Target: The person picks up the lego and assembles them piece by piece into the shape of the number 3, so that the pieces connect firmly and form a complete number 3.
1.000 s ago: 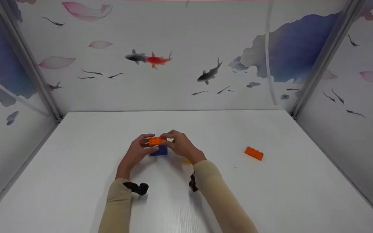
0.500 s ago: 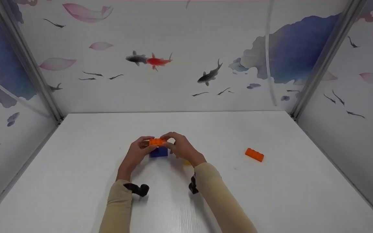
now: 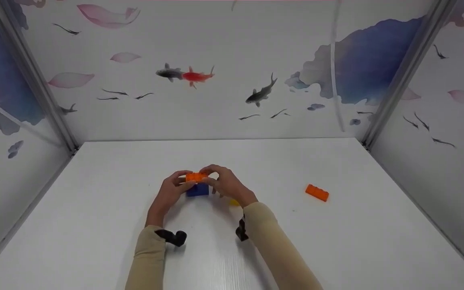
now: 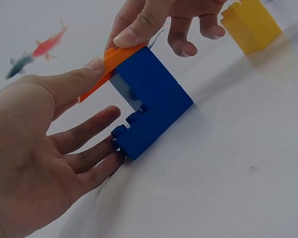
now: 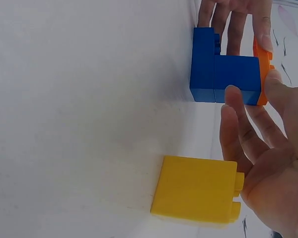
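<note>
A thin orange building brick (image 3: 195, 177) lies across the top of an upper blue brick (image 4: 148, 74), overhanging to the left. Beneath that, a longer lower blue brick (image 4: 156, 124) rests on the table, some of its studs exposed under the overhang. My left hand (image 3: 170, 193) pinches the orange brick's overhanging end between thumb and index finger, its other fingers close beside the lower blue brick. At the opposite end, my right hand (image 3: 228, 184) pinches the orange brick with thumb and forefinger, remaining fingers loose. A yellow brick (image 5: 194, 190) stands near the right hand.
Another orange brick (image 3: 317, 193) lies apart on the right side of the white table (image 3: 361, 241). Patterned panels (image 3: 224, 108) enclose the table at the back and both sides. Each wrist carries a black camera mount.
The orange brick shifts very slightly and sits lower, more level over the blue bricks, with both hands still on it. The loose orange brick stays in place.
</note>
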`<action>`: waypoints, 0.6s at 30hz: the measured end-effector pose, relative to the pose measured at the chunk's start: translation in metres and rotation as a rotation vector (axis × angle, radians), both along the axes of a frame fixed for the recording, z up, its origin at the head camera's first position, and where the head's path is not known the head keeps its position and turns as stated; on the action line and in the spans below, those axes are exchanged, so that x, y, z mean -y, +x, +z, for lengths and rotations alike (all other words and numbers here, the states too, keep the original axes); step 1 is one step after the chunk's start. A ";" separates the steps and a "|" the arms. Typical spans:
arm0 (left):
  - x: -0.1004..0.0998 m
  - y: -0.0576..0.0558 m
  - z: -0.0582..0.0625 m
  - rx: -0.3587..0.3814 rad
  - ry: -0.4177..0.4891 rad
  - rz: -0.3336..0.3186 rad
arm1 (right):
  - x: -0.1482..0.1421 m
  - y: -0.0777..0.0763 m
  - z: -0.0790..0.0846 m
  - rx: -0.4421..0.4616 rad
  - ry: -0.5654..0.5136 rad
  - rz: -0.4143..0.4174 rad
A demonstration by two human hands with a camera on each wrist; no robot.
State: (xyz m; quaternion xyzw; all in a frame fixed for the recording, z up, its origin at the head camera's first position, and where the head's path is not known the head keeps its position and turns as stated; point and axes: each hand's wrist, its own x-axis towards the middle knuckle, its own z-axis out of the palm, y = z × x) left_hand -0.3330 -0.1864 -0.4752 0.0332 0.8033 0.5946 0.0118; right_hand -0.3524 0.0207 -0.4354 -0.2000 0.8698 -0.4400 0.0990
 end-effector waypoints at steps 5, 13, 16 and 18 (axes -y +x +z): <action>0.000 0.001 0.001 -0.015 -0.006 0.004 | 0.001 0.000 0.000 0.001 -0.003 -0.009; 0.000 0.001 0.000 -0.009 0.016 -0.007 | 0.002 0.000 -0.001 -0.010 -0.004 -0.003; 0.001 0.001 0.000 -0.009 0.042 -0.018 | 0.002 0.000 -0.003 -0.010 -0.019 -0.004; 0.002 0.002 -0.001 -0.004 0.048 -0.016 | 0.002 0.000 -0.004 -0.007 -0.028 -0.006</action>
